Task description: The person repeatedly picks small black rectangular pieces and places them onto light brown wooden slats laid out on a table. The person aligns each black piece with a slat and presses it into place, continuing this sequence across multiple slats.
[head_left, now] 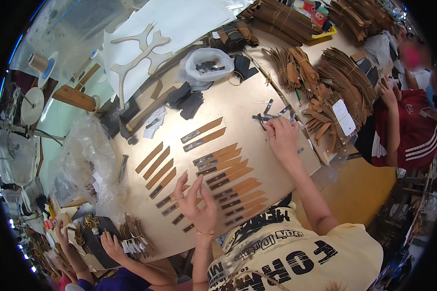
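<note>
My right hand (282,140) reaches over a small heap of short dark strips (284,110) with pale shiny patches. Its fingers are bent and drawn together at a narrow black strip (261,121) at their tips. Above the brown leather strips hovers my left hand (198,206), wearing a ring and a bracelet, fingers raised and apart, nothing seen in them. Rows of slanted-end brown strips (235,167) lie to its right, most with a dark piece at the left end. More strips (155,169) lie to its left, the upper ones plain brown.
Farther back are a white plastic bag (206,63) of dark pieces, black pieces (187,99) and a cut frame-shaped pattern (141,53). Tied brown leather bundles (347,77) and a white phone-like slab (343,117) lie at right. Other people work at lower left and far right.
</note>
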Available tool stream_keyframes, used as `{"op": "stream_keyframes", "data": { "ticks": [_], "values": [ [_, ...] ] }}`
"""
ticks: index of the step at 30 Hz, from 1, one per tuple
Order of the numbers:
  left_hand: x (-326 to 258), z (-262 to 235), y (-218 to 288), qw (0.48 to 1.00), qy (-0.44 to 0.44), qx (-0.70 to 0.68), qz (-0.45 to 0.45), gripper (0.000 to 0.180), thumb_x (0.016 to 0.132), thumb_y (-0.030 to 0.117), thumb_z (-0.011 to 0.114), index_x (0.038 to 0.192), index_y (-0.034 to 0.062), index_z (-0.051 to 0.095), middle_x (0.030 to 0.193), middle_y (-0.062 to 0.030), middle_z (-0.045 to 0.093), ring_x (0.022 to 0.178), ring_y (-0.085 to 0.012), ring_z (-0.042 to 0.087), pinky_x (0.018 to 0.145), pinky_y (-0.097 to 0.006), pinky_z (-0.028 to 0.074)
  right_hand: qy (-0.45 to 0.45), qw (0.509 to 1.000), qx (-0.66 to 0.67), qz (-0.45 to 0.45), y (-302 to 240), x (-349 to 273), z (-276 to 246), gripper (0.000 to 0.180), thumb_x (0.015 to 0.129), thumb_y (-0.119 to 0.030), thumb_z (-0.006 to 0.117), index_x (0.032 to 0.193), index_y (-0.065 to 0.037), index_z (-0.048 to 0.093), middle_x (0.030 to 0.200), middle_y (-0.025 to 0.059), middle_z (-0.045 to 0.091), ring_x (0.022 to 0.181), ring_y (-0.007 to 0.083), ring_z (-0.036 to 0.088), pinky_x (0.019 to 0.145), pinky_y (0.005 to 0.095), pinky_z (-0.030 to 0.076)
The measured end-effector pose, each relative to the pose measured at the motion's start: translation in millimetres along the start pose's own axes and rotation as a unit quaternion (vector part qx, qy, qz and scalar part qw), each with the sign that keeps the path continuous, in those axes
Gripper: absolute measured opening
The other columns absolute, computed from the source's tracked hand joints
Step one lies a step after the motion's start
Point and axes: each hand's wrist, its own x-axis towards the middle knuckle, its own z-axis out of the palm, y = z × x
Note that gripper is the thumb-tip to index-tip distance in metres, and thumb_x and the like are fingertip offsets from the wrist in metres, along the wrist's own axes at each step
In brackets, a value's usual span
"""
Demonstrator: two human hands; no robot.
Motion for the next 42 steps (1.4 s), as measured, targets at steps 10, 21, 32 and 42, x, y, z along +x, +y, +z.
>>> {"op": "stream_keyframes", "data": {
  "ticks": [10, 21, 32, 42],
  "values": [
    [-2.9, 3.8, 8.2, 0.997, -0.062, -0.039, -0.013, 0.026, 0.084, -0.005, 0.064, 0.108, 0.0035, 0.072, 0.121, -0.0161, 0.061, 0.104, -0.0292, 0.061, 0.088, -0.038, 0.051, 0.032, 0.999, -0.034, -0.017, -10.3, -3.1, -4.2, 0.014, 0.089, -0.024, 0.069, 0.092, -0.011, 0.065, 0.092, 0.0023, 0.062, 0.087, 0.0227, 0.058, 0.089, 0.0406, 0.032],
    [7.7, -9.1, 17.9, 0.859, -0.181, -0.395, -0.270, 0.026, 0.100, 0.012, 0.058, 0.120, -0.0032, 0.063, 0.104, -0.0087, 0.067, 0.087, -0.0130, 0.062, 0.081, -0.027, 0.049, -0.320, 0.698, 0.626, 0.135, -69.0, 9.6, -63.0, 0.016, 0.098, -0.019, 0.064, 0.095, -0.004, 0.064, 0.087, -0.0056, 0.059, 0.080, 0.0033, 0.049, 0.073, 0.0211, 0.041],
    [20.4, -48.5, -1.5, 0.834, -0.055, -0.463, -0.294, 0.016, 0.097, 0.011, 0.065, 0.105, -0.0035, 0.066, 0.086, -0.0005, 0.063, 0.076, -0.0068, 0.055, 0.070, -0.021, 0.047, -0.548, 0.567, 0.610, 0.085, -154.8, 3.3, -47.5, 0.017, 0.097, -0.021, 0.066, 0.098, -0.003, 0.065, 0.089, -0.0044, 0.061, 0.081, 0.0034, 0.052, 0.073, 0.0218, 0.045],
    [40.3, -26.7, 4.8, 0.819, -0.079, -0.472, -0.316, 0.018, 0.097, 0.019, 0.067, 0.097, 0.0005, 0.067, 0.082, -0.0004, 0.063, 0.069, -0.0071, 0.053, 0.064, -0.022, 0.043, -0.420, 0.724, 0.545, 0.042, -132.2, 2.2, -73.5, 0.020, 0.097, -0.015, 0.064, 0.108, 0.002, 0.068, 0.099, 0.0039, 0.069, 0.090, 0.0097, 0.062, 0.084, 0.0267, 0.050]
  ]
}}
